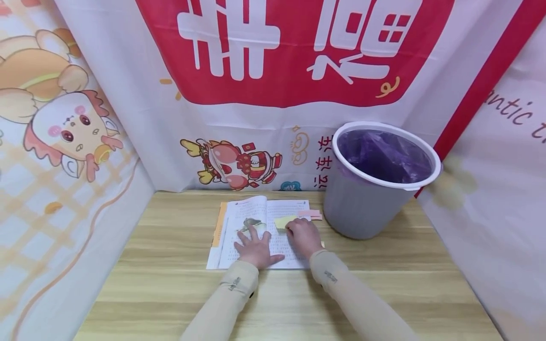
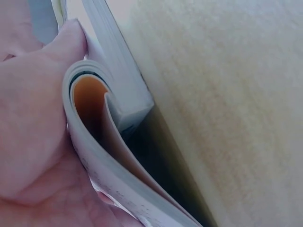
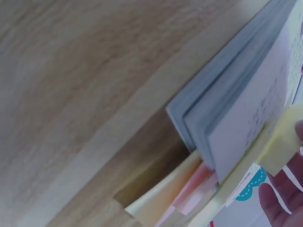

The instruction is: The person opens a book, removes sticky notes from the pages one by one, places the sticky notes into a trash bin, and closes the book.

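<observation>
An open book [image 1: 245, 208] lies on the table, with printed text and a picture on its left page. My left hand [image 1: 257, 251] is spread flat over the lower middle of the book, pressing the pages. Its palm and thumb border the curved pages [image 2: 128, 161] in the left wrist view. On the right page my right hand [image 1: 304, 236] pinches the right edge of a yellow sticky note [image 1: 283, 221]. The right wrist view shows that note bent up off the page beside the fingers [image 3: 272, 201]; part of the grip is cut off at the frame's edge.
Pink sticky tabs [image 1: 315, 214] jut from the book's right edge, and a pale yellow tab [image 3: 158, 191] sticks out near them. A grey bin [image 1: 356, 208] with a purple liner stands right of the book on the wooden table [image 1: 170, 246]. Printed cloth [image 1: 273, 118] hangs behind.
</observation>
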A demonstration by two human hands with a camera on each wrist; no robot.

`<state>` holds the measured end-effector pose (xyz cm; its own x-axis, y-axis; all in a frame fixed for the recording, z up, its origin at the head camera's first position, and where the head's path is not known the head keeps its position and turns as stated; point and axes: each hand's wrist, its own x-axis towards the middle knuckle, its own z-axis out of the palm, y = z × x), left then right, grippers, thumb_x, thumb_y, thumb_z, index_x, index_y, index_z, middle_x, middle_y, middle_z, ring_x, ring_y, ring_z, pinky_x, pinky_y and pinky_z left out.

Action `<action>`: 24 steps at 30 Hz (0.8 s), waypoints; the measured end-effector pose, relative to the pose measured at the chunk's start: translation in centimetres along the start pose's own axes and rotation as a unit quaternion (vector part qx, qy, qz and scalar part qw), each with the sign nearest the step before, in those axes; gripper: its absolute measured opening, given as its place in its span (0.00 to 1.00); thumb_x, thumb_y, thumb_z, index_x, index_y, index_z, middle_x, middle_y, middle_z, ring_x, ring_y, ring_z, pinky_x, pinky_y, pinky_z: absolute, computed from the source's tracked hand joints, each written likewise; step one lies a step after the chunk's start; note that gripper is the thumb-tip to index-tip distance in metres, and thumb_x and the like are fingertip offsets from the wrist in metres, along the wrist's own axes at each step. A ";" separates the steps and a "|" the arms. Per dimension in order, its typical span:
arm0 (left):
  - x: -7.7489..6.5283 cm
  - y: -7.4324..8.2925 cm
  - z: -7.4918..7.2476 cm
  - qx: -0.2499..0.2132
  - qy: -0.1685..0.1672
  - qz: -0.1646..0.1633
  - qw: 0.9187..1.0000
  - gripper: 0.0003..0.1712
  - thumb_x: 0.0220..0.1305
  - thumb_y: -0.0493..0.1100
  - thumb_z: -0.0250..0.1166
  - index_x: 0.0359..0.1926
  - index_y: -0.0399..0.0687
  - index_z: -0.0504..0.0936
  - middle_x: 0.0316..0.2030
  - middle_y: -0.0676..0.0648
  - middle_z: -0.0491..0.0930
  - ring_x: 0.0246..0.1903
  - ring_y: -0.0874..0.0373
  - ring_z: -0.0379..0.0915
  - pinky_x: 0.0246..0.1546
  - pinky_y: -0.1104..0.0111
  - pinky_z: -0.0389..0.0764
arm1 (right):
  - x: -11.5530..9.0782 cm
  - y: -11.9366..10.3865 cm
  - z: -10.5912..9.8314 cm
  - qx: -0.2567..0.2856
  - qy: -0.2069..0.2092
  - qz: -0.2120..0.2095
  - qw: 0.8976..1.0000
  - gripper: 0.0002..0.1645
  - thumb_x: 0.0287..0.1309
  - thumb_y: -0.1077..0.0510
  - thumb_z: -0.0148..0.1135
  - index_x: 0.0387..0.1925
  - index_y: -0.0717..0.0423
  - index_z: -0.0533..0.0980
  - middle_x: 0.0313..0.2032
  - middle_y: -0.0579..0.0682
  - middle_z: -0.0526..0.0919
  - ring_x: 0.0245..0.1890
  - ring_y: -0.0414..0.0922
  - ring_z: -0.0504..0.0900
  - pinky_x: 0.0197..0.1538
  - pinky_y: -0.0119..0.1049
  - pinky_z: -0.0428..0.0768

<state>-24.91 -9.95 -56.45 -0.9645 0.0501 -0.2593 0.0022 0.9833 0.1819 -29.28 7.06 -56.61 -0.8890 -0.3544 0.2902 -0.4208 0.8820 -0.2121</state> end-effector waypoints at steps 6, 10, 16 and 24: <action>0.1 0.3 0.2 0.005 -0.001 0.000 1.000 0.57 0.48 0.82 0.59 0.72 0.58 0.63 0.73 0.26 0.40 0.67 0.16 0.37 0.58 0.26 0.53 | 0.1 0.4 -0.5 0.018 0.016 0.035 0.999 0.05 0.62 0.55 0.67 0.37 0.50 0.86 0.33 0.46 0.87 0.34 0.44 0.83 0.42 0.40 0.82; -0.1 0.3 0.1 0.007 0.006 0.002 1.000 0.57 0.48 0.83 0.59 0.72 0.58 0.63 0.73 0.25 0.41 0.66 0.16 0.39 0.58 0.26 0.54 | 0.3 0.6 -1.0 0.036 0.001 0.071 0.997 0.06 0.62 0.55 0.67 0.39 0.50 0.86 0.35 0.46 0.87 0.36 0.45 0.83 0.44 0.42 0.82; -0.3 0.4 -0.3 0.001 0.007 0.003 1.000 0.57 0.48 0.82 0.60 0.72 0.57 0.63 0.73 0.25 0.41 0.66 0.16 0.39 0.58 0.26 0.54 | 0.7 0.7 -1.8 0.066 0.001 0.104 0.992 0.07 0.63 0.56 0.66 0.40 0.52 0.86 0.38 0.48 0.88 0.41 0.47 0.84 0.48 0.45 0.82; -0.4 0.1 -0.4 0.002 0.003 0.000 1.000 0.57 0.48 0.82 0.60 0.72 0.57 0.63 0.73 0.26 0.41 0.66 0.16 0.39 0.58 0.25 0.53 | 1.2 0.8 -3.1 0.110 0.017 0.125 0.986 0.10 0.65 0.56 0.65 0.44 0.54 0.85 0.42 0.50 0.88 0.46 0.49 0.84 0.54 0.47 0.80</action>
<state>-24.65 -9.94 -55.95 -0.9659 0.0498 -0.2541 0.0037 0.9838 0.1790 -30.12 8.29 -53.50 -0.9647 -0.1211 0.2336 -0.2223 0.8502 -0.4772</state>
